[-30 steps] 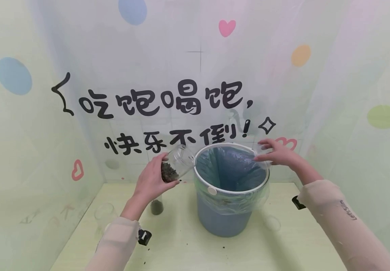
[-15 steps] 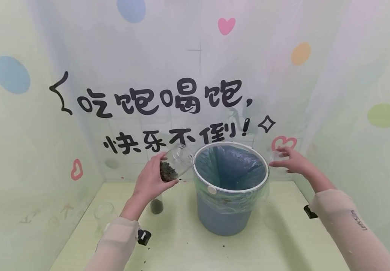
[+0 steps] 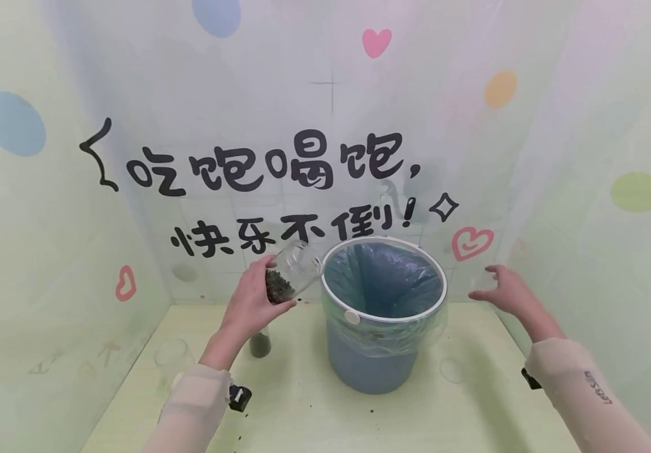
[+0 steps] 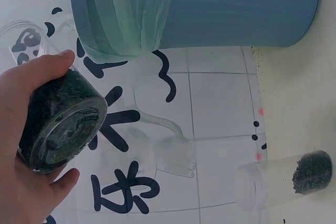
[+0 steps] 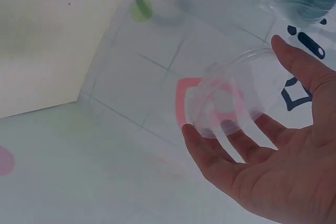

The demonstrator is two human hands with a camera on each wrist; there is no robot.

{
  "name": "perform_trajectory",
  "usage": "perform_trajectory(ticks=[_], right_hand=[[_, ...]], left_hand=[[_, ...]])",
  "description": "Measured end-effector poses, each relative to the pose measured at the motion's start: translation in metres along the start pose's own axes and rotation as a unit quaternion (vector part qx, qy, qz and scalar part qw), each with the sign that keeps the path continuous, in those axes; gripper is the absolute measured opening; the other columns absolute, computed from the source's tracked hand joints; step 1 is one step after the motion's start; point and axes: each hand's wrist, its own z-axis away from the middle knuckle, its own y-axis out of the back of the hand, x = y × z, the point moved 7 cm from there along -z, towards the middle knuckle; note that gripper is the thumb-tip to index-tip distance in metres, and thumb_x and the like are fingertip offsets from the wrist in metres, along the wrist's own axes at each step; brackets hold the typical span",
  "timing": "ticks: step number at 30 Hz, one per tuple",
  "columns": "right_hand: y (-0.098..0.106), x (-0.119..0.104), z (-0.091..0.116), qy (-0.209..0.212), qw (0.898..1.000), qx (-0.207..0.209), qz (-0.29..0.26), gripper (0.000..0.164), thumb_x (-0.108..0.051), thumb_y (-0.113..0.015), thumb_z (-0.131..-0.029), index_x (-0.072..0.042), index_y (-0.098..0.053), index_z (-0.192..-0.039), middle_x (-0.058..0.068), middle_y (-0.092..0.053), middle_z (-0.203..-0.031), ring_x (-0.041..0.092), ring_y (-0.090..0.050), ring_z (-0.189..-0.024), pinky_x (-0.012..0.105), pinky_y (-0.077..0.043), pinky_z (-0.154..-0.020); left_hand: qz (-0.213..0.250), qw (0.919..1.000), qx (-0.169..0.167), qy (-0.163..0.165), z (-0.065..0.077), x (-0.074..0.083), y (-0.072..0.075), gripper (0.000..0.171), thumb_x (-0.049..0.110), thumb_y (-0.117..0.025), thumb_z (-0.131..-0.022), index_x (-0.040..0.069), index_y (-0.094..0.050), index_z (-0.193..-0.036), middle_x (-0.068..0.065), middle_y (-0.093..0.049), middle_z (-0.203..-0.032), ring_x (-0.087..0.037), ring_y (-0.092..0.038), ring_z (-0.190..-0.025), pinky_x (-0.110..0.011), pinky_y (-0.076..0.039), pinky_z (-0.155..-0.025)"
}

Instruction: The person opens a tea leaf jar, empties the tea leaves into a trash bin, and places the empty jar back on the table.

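Observation:
My left hand [image 3: 248,297] grips a clear jar [image 3: 297,272], tilted so its mouth meets or nearly meets the left rim of the blue bin [image 3: 372,370]. Dark, leaf-like bits lie in the lower end of this jar [image 4: 68,121]. Right of the bin, my right hand [image 3: 511,292] holds a thin clear round piece [image 5: 236,95], apparently a plastic lid, between thumb and fingertips. A pale translucent bag [image 3: 384,336] lines the bin and folds over its white rim. Whether anything lies at the bin's bottom cannot be seen.
Behind my left hand stands another clear jar with dark contents [image 4: 312,172]. A faint clear container [image 3: 171,358] stands at the table's left. Right of the bin lies a clear disc [image 3: 452,370]. Dark specks dot the table [image 3: 302,434]; printed curtain walls [image 3: 325,113] enclose it.
My right hand has moved right, from over the bin's right rim to well beside it, carrying the clear round piece. The left hand keeps the jar at about the same tilt.

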Motion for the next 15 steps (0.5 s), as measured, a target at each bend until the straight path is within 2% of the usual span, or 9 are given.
perform_trajectory(ticks=[6, 15], right_hand=[[-0.019, 0.024, 0.006, -0.009, 1.000, 0.006, 0.014, 0.090, -0.028, -0.079, -0.083, 0.022, -0.031, -0.140, 0.047, -0.040, -0.137, 0.060, -0.043, -0.124, 0.069, -0.042, -0.101], [-0.052, 0.046, 0.017, -0.006, 0.999, -0.021, 0.046, 0.087, -0.028, -0.083, -0.078, 0.025, -0.039, -0.133, 0.047, -0.045, -0.133, 0.061, -0.045, -0.122, 0.067, -0.043, -0.101]], left_hand=[[0.014, 0.9999, 0.008, -0.006, 0.001, -0.002, -0.001, 0.100, 0.027, -0.089, -0.071, 0.003, -0.031, -0.149, -0.020, -0.049, -0.139, -0.039, -0.048, -0.128, -0.057, -0.043, -0.109], [0.029, 0.9995, 0.011, 0.000, 0.003, -0.002, 0.002, 0.101, 0.025, -0.090, -0.072, 0.004, -0.029, -0.150, -0.021, -0.047, -0.141, -0.041, -0.046, -0.130, -0.058, -0.042, -0.109]])
